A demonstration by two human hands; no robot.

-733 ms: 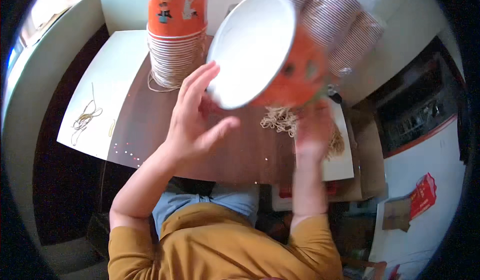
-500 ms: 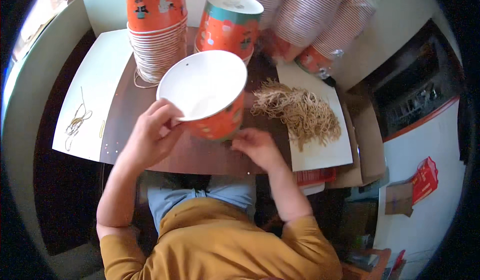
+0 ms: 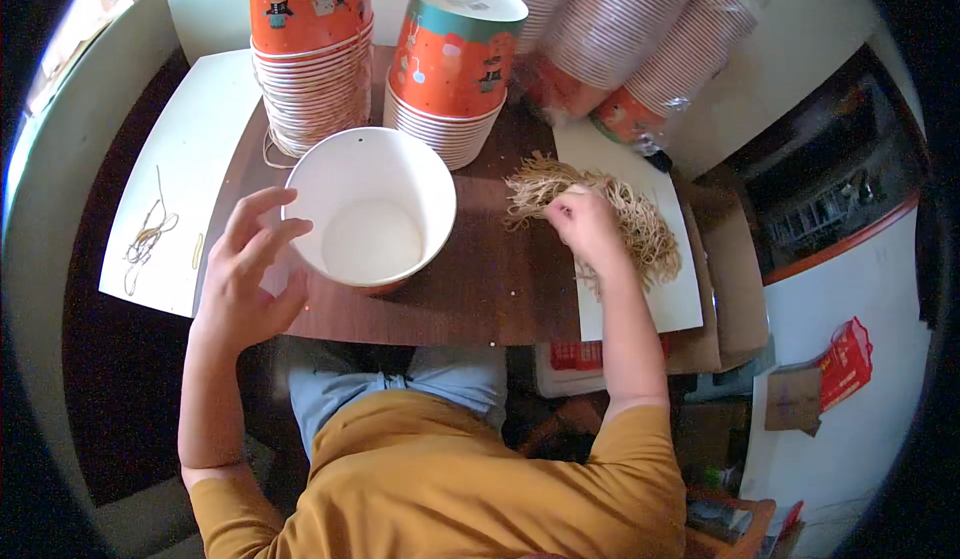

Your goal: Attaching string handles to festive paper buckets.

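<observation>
A white-lined paper bucket [image 3: 410,184] stands upright on the brown table, its mouth facing me and nothing inside. Small holes show near its rim. My left hand [image 3: 250,269] is beside the bucket's left rim, open, with fingers spread and curved. Over on the right, my right hand [image 3: 585,221] is at the upper part of a tangled heap of beige twine cords [image 3: 645,234]. Its thumb and fingers are pinched together on the twine; the strands between the fingertips are mostly hidden.
Behind the bucket, a tall stack of orange buckets [image 3: 310,89] with strings along its rims stands upside down beside a shorter stack [image 3: 450,69]. Plastic-wrapped stacks [image 3: 620,39] lean at the back right. Loose cord [image 3: 150,239] lies on the white left board. A cardboard box [image 3: 740,289] is right.
The bucket, tilted and held by both hands before, now stands on the table. My left hand has let go and opened. My right hand has moved right and up to the twine heap.
</observation>
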